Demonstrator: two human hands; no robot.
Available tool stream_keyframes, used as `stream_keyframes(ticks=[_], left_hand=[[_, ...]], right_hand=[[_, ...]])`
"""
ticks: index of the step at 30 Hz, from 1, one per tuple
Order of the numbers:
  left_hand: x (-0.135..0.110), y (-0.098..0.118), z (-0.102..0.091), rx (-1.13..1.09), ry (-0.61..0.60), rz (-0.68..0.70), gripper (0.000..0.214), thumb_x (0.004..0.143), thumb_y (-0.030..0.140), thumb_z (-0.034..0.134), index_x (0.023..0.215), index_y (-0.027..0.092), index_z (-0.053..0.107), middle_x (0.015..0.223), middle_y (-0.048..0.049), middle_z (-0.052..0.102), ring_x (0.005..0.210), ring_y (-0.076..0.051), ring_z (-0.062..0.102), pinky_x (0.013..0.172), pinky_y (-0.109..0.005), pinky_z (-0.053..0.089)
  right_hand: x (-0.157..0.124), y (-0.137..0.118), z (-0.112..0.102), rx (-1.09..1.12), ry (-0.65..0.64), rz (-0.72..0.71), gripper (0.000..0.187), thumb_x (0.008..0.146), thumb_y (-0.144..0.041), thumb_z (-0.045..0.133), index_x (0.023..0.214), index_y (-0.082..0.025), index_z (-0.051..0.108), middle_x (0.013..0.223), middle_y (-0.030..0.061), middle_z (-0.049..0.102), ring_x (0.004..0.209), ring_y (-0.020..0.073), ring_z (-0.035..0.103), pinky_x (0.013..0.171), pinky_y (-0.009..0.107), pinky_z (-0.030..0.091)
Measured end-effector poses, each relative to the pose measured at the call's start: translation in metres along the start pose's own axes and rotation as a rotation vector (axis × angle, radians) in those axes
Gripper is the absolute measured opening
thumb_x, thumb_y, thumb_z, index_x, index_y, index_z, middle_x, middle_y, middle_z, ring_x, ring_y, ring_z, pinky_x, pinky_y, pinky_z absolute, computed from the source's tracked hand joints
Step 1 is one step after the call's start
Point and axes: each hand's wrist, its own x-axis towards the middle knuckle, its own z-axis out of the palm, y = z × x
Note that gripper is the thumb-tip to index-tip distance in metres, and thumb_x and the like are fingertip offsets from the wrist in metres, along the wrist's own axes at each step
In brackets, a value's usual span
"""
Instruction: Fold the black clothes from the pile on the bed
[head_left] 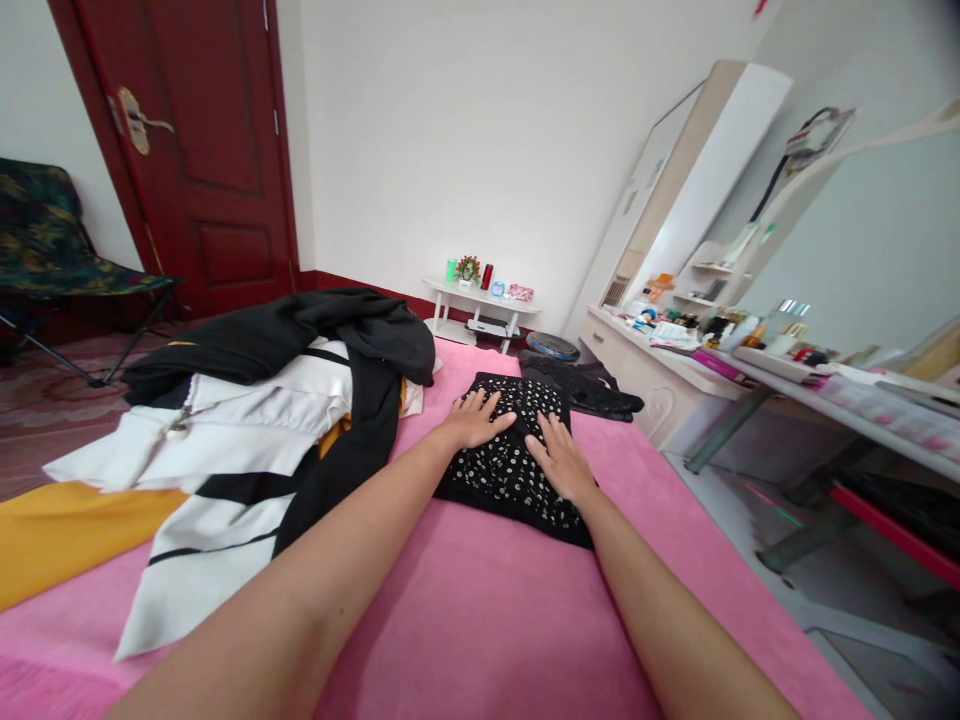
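Note:
A black garment with silvery-white dots (501, 468) lies folded into a rough rectangle on the pink bedcover (480, 610). My left hand (476, 418) rests flat on its upper left part, fingers spread. On its right side lies my right hand (561, 460), also flat with the fingers apart. Neither hand grips the cloth. Just beyond the dotted garment, to the right, is a black lacy garment (592, 385) lying flat. To the left sits a loose heap of clothes, with a black garment (300, 335), a white garment (255, 425) and a yellow one (82, 525).
A dressing table (637, 350) crowded with bottles stands at the right, beside a mirror. A small white stand (480, 295) with ornaments is by the far wall. Left are a red-brown door (187, 120) and a camouflage folding chair (45, 235).

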Motion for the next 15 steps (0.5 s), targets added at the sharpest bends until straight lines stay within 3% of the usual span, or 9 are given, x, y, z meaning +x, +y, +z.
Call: stream_keyframes(ticks=[7, 11, 15], left_hand=[[-0.04, -0.014, -0.004, 0.081, 0.007, 0.055, 0.097, 0.073, 0.084, 0.025, 0.149, 0.023, 0.015, 0.155, -0.0083, 0.003, 0.142, -0.029, 0.0, 0.113, -0.044, 0.01], [-0.06, -0.019, -0.01, 0.119, -0.051, 0.081, 0.105, 0.069, 0.085, 0.034, 0.149, 0.02, 0.013, 0.155, -0.0114, -0.001, 0.141, -0.032, 0.002, 0.113, -0.044, 0.013], [-0.077, -0.019, -0.012, 0.098, -0.067, 0.058, 0.1, 0.073, 0.082, 0.035, 0.149, 0.021, 0.014, 0.155, -0.0115, 0.001, 0.142, -0.031, 0.004, 0.112, -0.043, 0.015]], right_hand=[[-0.021, 0.008, 0.001, 0.0, 0.016, 0.044, 0.071, 0.089, -0.064, 0.025, 0.148, -0.025, 0.02, 0.154, 0.0082, 0.015, 0.14, 0.027, 0.018, 0.111, 0.049, 0.02], [-0.034, 0.008, 0.0, -0.034, 0.036, 0.099, 0.068, 0.089, -0.063, 0.027, 0.147, -0.027, 0.022, 0.154, 0.0071, 0.019, 0.139, 0.0257, 0.021, 0.11, 0.047, 0.022], [-0.042, 0.007, -0.003, -0.023, 0.13, 0.182, 0.068, 0.09, -0.061, 0.027, 0.144, -0.02, 0.029, 0.146, 0.0099, 0.036, 0.133, 0.0247, 0.035, 0.107, 0.041, 0.029]])
